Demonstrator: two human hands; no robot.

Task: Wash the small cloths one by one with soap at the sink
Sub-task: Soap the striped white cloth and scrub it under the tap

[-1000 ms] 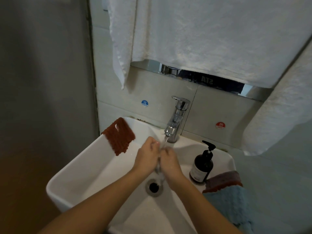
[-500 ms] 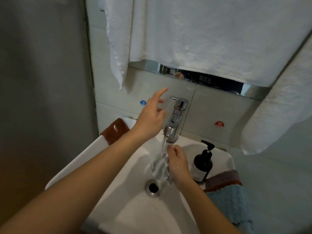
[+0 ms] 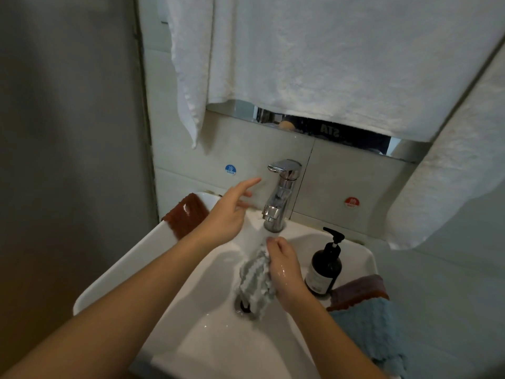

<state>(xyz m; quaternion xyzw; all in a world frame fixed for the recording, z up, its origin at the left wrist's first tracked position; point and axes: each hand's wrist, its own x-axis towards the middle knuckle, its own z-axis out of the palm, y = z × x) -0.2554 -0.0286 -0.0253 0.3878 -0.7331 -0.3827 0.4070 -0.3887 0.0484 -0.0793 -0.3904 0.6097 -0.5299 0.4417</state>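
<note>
We see the right hand [image 3: 284, 272] gripping the wet grey cloth [image 3: 255, 283] under the tap [image 3: 278, 198], over the drain; the left hand [image 3: 228, 217] hovers fingers spread. Water seems to run; single-handed, the cloth may slip.

You can read two stickers on the wall tiles: a blue round sticker [image 3: 230, 169] left of the tap [image 3: 278, 195], marked "COLD" under a white character, and a red round sticker [image 3: 351, 201] right of the tap, with a white character and small lettering that looks like "HOT". In the mirror strip [image 3: 328, 132] you see reversed white letters "STA" on dark clothing. The soap bottle [image 3: 325, 266] has a pale label; you can't read its print.
</note>
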